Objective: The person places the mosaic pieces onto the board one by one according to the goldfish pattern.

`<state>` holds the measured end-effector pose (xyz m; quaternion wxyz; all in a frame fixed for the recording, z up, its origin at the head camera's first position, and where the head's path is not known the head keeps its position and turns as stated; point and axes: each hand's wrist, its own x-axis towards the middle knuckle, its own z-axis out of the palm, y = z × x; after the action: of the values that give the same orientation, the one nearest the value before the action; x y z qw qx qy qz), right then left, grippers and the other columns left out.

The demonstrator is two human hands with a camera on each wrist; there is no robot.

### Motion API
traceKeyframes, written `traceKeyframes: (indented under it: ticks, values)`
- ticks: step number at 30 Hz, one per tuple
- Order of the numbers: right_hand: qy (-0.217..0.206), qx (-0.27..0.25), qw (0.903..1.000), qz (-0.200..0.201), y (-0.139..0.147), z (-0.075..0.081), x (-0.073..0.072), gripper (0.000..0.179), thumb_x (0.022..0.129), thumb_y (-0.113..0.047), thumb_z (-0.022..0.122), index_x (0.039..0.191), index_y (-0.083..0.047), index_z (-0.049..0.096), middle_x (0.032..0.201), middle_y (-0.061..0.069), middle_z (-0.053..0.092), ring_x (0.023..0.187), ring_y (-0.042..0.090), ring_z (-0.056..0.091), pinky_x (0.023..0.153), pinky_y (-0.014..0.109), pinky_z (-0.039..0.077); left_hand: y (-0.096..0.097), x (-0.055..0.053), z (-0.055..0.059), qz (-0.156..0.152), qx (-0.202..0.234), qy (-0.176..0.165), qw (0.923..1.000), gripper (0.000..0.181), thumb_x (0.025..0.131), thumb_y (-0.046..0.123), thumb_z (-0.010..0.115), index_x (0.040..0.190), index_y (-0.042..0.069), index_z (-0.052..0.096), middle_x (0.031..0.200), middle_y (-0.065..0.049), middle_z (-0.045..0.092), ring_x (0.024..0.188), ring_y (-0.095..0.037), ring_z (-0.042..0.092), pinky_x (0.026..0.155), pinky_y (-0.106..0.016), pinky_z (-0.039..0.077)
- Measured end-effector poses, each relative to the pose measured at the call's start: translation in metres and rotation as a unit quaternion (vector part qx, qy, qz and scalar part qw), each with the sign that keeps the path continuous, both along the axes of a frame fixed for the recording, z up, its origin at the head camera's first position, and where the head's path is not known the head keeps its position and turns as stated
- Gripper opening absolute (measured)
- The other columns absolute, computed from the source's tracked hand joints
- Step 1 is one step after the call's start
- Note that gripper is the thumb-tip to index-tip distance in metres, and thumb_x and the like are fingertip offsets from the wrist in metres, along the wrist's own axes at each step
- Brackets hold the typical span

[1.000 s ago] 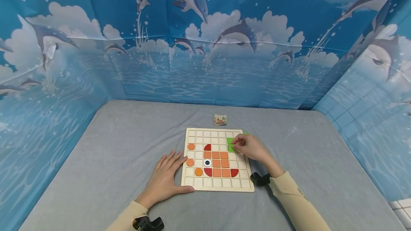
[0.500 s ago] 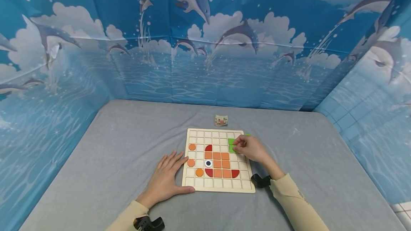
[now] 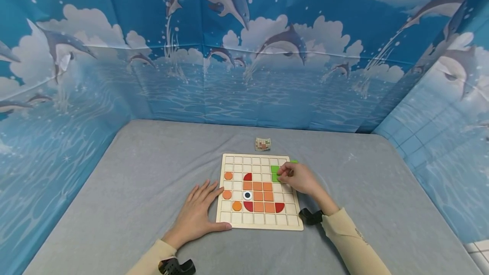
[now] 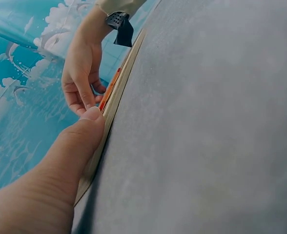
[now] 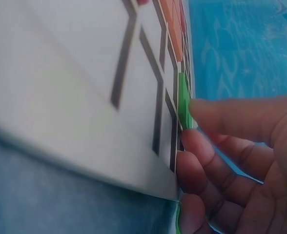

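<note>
A pale wooden grid board (image 3: 237, 217) lies on the grey cloth. My left hand (image 3: 196, 211) rests at its left side, fingers spread, with the thumb (image 4: 91, 114) over the near left corner. At the upper right of the grid, my right hand (image 3: 299, 176) has its thumb and fingertips at a green square tile (image 5: 183, 100), pinching its side. Another green tile (image 3: 274, 169) sits just behind it. The board also bears orange squares (image 3: 258, 196), red quarter-round pieces (image 3: 248, 177), orange discs (image 3: 228, 175) and a white eye piece (image 3: 247, 195).
A further green piece (image 3: 293, 161) shows beyond the board's far right corner, partly behind the right hand. A small printed pattern card (image 3: 262, 144) lies behind the board. Dolphin-print curtains (image 3: 237, 96) enclose the grey-covered table (image 3: 160, 152) at the back and sides.
The view has shifted slightly. Both hands stay almost in place, the right still at the green tile and the left still at the board's edge.
</note>
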<state>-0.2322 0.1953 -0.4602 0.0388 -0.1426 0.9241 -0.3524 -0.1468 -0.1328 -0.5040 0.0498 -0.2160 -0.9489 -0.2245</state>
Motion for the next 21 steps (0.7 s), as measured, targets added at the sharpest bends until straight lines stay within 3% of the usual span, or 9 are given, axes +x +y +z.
traceKeyframes:
  ticks: [10, 21]
  values:
    - [-0.002, -0.020, 0.9998, -0.008, 0.005, 0.002, 0.002, 0.005, 0.087, -0.014, 0.070, 0.088, -0.009, 0.068, 0.077, -0.001, 0.059, 0.065, 0.017, 0.052, 0.054, 0.031, 0.043, 0.000, 0.000, -0.001, -0.002, 0.000, 0.007, 1.0000, 0.103, 0.065, 0.084, 0.056, 0.144, 0.020, 0.044, 0.151, -0.002, 0.033, 0.141, -0.024, 0.017, 0.113, -0.044, 0.009]
    - [0.019, -0.002, 0.9982, -0.058, 0.018, -0.001, -0.009, 0.008, 0.091, -0.012, 0.065, 0.094, -0.004, 0.066, 0.083, 0.004, 0.061, 0.068, 0.017, 0.054, 0.054, 0.030, 0.044, 0.000, 0.000, -0.002, 0.000, -0.001, 0.008, 1.0000, 0.103, 0.064, 0.084, 0.056, 0.144, 0.020, 0.044, 0.151, -0.002, 0.033, 0.141, -0.023, 0.017, 0.113, -0.043, 0.009]
